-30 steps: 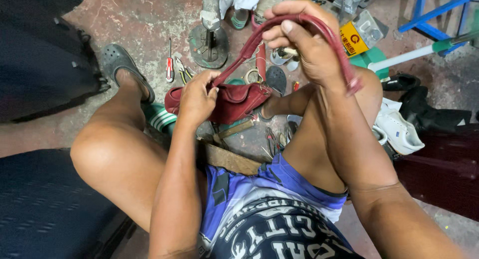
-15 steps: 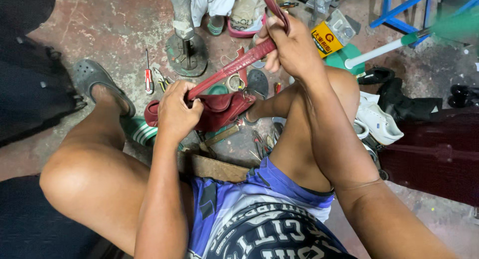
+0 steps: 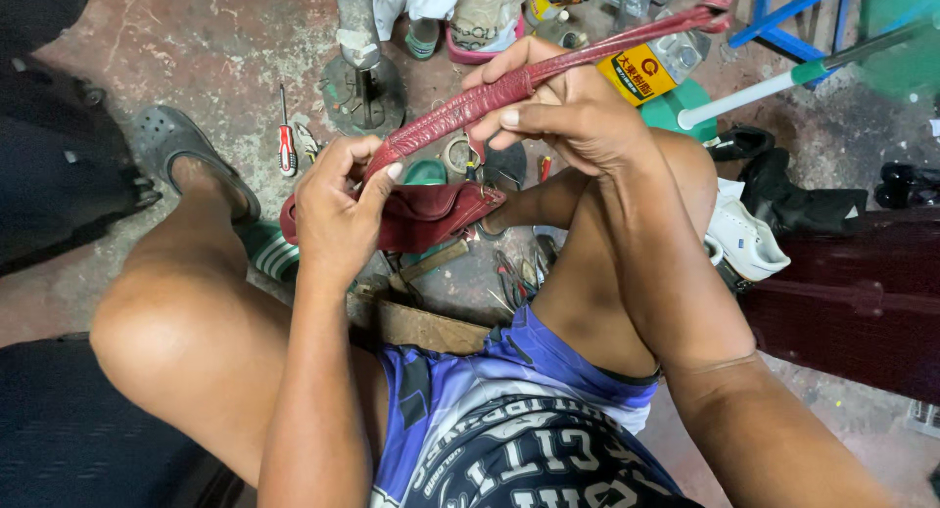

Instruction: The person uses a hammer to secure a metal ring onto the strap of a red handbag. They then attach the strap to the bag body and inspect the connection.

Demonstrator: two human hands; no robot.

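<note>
A dark red leather strap (image 3: 460, 112) runs straight from lower left to upper right, its far end near the top right. My left hand (image 3: 338, 209) pinches its lower end where it joins a dark red leather piece (image 3: 431, 219), perhaps a bag, resting between my knees. My right hand (image 3: 568, 107) grips the strap at its middle, thumb on top. Both hands sit above my bare knees as I sit low over a stained concrete floor.
A red-handled screwdriver (image 3: 286, 146), a metal stand (image 3: 362, 82), a yellow glue can (image 3: 636, 72), pliers (image 3: 514, 278) and small tools lie on the floor. A white shoe (image 3: 744, 239) and dark red case (image 3: 852, 302) sit right. A grey clog (image 3: 166, 141) is on my left foot.
The strap was looped over my right hand; now it is pulled out straight. My right hand has slid along it, and my left hand shifted onto the strap's lower end.
</note>
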